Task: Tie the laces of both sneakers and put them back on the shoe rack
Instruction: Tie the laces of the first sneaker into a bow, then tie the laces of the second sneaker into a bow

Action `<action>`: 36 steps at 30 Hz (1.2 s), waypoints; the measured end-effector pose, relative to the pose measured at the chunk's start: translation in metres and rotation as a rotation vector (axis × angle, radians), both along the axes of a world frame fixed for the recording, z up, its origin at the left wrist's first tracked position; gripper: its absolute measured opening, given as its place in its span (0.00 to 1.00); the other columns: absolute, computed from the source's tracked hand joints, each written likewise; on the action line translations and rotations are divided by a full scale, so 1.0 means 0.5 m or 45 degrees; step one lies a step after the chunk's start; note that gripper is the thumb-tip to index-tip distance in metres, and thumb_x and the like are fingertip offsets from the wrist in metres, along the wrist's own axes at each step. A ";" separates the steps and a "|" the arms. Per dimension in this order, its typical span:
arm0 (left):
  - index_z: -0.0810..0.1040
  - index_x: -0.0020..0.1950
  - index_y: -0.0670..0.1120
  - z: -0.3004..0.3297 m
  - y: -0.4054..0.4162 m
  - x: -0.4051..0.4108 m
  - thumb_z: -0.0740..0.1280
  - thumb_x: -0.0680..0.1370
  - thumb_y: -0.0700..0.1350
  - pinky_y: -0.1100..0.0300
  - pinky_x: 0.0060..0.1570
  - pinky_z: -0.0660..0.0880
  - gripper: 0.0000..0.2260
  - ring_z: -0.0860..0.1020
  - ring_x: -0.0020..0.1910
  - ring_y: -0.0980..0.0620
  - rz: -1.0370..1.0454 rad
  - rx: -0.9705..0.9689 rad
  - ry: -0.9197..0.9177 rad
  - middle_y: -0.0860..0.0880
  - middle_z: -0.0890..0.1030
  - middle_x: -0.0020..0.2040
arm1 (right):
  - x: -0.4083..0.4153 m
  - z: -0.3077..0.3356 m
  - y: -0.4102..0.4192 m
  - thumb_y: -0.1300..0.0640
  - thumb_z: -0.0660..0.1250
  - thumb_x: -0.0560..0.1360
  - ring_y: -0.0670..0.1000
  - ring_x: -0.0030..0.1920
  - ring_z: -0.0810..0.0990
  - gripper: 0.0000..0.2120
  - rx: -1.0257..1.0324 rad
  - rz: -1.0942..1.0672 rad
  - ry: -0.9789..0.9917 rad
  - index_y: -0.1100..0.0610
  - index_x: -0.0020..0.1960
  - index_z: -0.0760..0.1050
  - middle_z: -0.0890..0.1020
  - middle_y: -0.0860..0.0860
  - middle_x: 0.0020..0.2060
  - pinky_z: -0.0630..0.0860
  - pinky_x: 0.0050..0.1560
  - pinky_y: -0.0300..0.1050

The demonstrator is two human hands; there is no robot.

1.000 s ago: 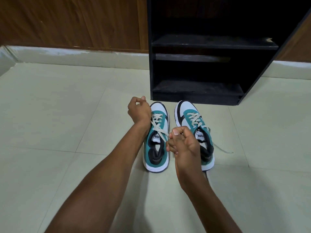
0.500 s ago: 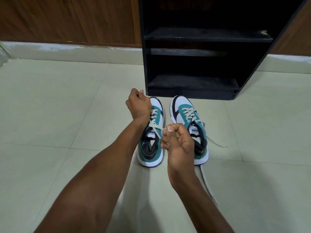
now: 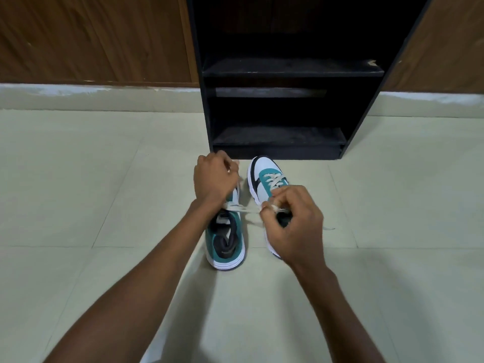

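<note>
Sneakers, two of them in teal, white and black, stand side by side on the tiled floor (image 3: pixel 78 205) just in front of the black shoe rack (image 3: pixel 275 137), toes pointing to twelve o'clock and heels to six, so each long axis runs straight away from the person. The left sneaker (image 3: pixel 226 242) has its toe hidden under the left hand (image 3: pixel 214 179); the right sneaker (image 3: pixel 264 179) shows its toe and upper lacing, with its heel covered by the right hand (image 3: pixel 296 226).

A pale lace (image 3: pixel 243 209) runs taut from the left sneaker's tongue toward three o'clock, into the right hand. The right hand's fingers (image 3: pixel 272 205) are pinched together on that lace end. The left hand is curled closed above the same shoe at about eleven o'clock from the knot area; it seems to grip the other end, though the lace inside it is mostly hidden.

The coming move, as I judge it, turns on these two ends being pulled apart across the shoe's long axis, nine to three, to draw the knot down. The left sneaker is being tied first; the right sneaker's lace trails loose on the floor at its three o'clock side.

A white label sits on each tongue, but its writing is too small to read here.
</note>
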State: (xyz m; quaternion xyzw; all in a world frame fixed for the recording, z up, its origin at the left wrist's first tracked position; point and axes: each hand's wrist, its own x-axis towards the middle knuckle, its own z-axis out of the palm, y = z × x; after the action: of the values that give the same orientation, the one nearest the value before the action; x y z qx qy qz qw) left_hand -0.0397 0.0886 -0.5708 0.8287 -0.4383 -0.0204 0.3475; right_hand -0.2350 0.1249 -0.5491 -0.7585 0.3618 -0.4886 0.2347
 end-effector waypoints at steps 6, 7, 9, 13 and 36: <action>0.83 0.44 0.46 0.047 0.001 -0.111 0.70 0.75 0.60 0.55 0.44 0.77 0.17 0.81 0.44 0.48 -0.304 0.210 0.333 0.49 0.84 0.41 | -0.041 -0.032 -0.077 0.53 0.70 0.74 0.57 0.43 0.80 0.09 0.431 -0.430 0.348 0.59 0.41 0.76 0.82 0.53 0.40 0.74 0.43 0.47; 0.83 0.44 0.44 0.048 0.000 -0.122 0.72 0.74 0.62 0.54 0.45 0.78 0.20 0.82 0.42 0.48 -0.307 0.262 0.403 0.48 0.85 0.40 | -0.042 -0.034 -0.082 0.52 0.71 0.74 0.57 0.44 0.81 0.10 0.549 -0.416 0.413 0.59 0.43 0.76 0.83 0.53 0.41 0.74 0.45 0.48; 0.83 0.42 0.42 0.053 0.000 -0.139 0.76 0.71 0.60 0.53 0.45 0.79 0.20 0.83 0.40 0.47 -0.285 0.264 0.469 0.46 0.85 0.38 | -0.044 -0.035 -0.084 0.51 0.72 0.73 0.57 0.45 0.81 0.10 0.680 -0.376 0.462 0.58 0.45 0.76 0.83 0.52 0.43 0.77 0.47 0.48; 0.83 0.36 0.43 0.064 0.001 -0.141 0.78 0.71 0.53 0.53 0.46 0.80 0.14 0.84 0.40 0.46 -0.299 0.305 0.550 0.45 0.86 0.38 | -0.047 -0.027 -0.084 0.48 0.72 0.71 0.54 0.43 0.83 0.10 0.891 -0.416 0.288 0.54 0.40 0.77 0.84 0.49 0.38 0.80 0.49 0.51; 0.83 0.62 0.47 0.151 0.011 -0.162 0.61 0.84 0.42 0.57 0.62 0.74 0.13 0.80 0.61 0.54 -0.819 -0.444 1.093 0.49 0.84 0.61 | -0.020 0.152 -0.108 0.57 0.61 0.81 0.47 0.29 0.84 0.10 0.919 -0.079 -0.086 0.57 0.52 0.81 0.87 0.51 0.39 0.71 0.27 0.32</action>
State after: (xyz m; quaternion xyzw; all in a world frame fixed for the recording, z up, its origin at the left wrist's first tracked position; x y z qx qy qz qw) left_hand -0.1208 0.0940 -0.4954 0.5009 -0.4850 -0.3880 0.6028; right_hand -0.2450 0.0708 -0.4731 -0.5990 0.5258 -0.3610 0.4842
